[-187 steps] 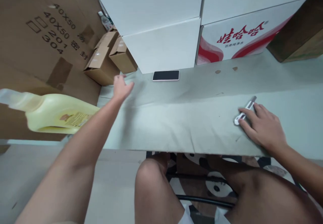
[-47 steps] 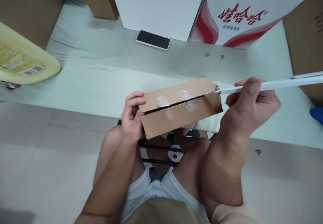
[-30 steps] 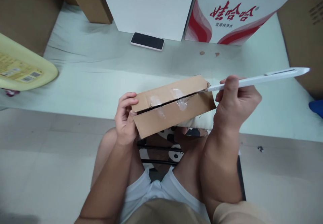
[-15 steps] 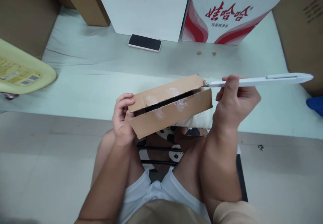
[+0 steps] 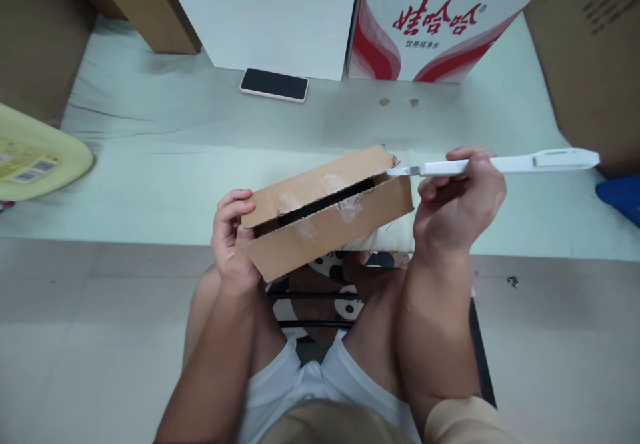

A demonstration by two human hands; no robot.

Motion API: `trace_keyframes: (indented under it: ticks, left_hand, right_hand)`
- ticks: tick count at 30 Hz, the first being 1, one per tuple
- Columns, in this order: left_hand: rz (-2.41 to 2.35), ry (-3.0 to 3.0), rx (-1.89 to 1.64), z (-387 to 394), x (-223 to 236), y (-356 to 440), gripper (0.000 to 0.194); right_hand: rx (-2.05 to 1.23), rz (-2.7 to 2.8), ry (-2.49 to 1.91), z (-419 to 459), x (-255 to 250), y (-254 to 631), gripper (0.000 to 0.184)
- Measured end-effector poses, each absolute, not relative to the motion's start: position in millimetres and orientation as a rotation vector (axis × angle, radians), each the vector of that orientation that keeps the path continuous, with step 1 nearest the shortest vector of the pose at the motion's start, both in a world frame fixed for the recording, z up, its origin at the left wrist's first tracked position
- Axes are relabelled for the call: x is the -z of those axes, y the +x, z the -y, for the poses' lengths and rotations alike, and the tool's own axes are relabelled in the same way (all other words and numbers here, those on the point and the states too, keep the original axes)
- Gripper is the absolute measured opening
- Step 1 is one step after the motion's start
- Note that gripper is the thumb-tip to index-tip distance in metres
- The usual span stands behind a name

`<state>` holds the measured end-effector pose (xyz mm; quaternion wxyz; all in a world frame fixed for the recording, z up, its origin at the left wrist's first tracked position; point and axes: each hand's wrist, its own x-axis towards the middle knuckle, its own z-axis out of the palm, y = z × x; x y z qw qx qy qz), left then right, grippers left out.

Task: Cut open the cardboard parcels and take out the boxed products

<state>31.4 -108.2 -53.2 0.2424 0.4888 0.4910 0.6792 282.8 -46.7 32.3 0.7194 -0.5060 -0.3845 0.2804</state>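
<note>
Left hand (image 5: 231, 239) is pinching box (image 5: 327, 229) by left end; right hand (image 5: 464, 205) is clasping cutter (image 5: 525, 163), blade (image 5: 406, 171) pointing left at gap's right end.

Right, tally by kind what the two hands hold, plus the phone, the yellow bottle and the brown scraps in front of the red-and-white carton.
Cardboard box in left hand: 1
White cutter in right hand: 1
Phone: 1
Yellow bottle: 1
Brown scraps: 2
Total: 6
</note>
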Motion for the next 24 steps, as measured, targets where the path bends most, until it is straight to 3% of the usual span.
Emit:
trace_keyframes:
  ticks: [8, 14, 24]
  left_hand:
    - [-1.306, 1.381, -1.969, 106.0, 46.7, 35.2, 0.027]
    - [-1.35, 1.408, -1.967, 100.7, 35.1, 36.7, 0.036]
    - [-1.426, 1.307, -2.01, 95.8, 29.3, 43.3, 0.049]
  right_hand:
    - [-0.633, 0.893, -1.197, 38.5, -21.1, 286.9, 0.027]
    - [-0.687, 0.82, -1.116, 29.7, -13.6, 288.3, 0.014]
    - [-0.665, 0.951, -1.132, 24.6, -5.3, 291.8, 0.016]
